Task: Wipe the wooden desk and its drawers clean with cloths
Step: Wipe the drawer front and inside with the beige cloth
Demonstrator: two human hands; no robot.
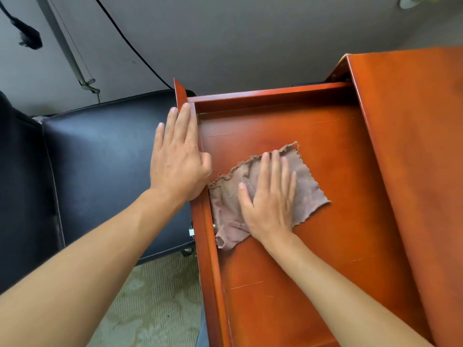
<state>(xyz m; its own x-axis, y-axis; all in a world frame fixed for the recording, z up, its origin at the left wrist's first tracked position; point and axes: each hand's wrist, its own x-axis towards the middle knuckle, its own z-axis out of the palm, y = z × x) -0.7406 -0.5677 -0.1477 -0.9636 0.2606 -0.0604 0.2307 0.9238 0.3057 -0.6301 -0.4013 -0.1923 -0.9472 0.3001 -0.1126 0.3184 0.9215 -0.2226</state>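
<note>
Open drawer (288,284) of reddish-brown wood, pulled out from the worktop (413,146), which lies along its right side. Inside, on the drawer floor toward the left wall, a frayed pinkish-brown cloth (310,186), rumpled at its left and near end, flatter at the far right corner.

Right hand (269,196) laid palm-down on the cloth, fingers straight and slightly spread, pressing it against the drawer floor; no curl round the fabric, so an open, flat grip. Part of the cloth hidden beneath the palm.

Left hand (179,156) resting on the drawer's left rim, fingers extended along the outer face of the wall and pointing away toward the far corner, thumb tucked over onto the inner side (only partly seen). Open too, holding nothing apart from this light brace on the wood.

Left of the drawer, a black leather chair (100,159), just beside the drawer wall. Below it, pale patterned carpet (150,309). Beyond, a grey wall (225,33) with a black cable (130,43) running down across it.
</note>
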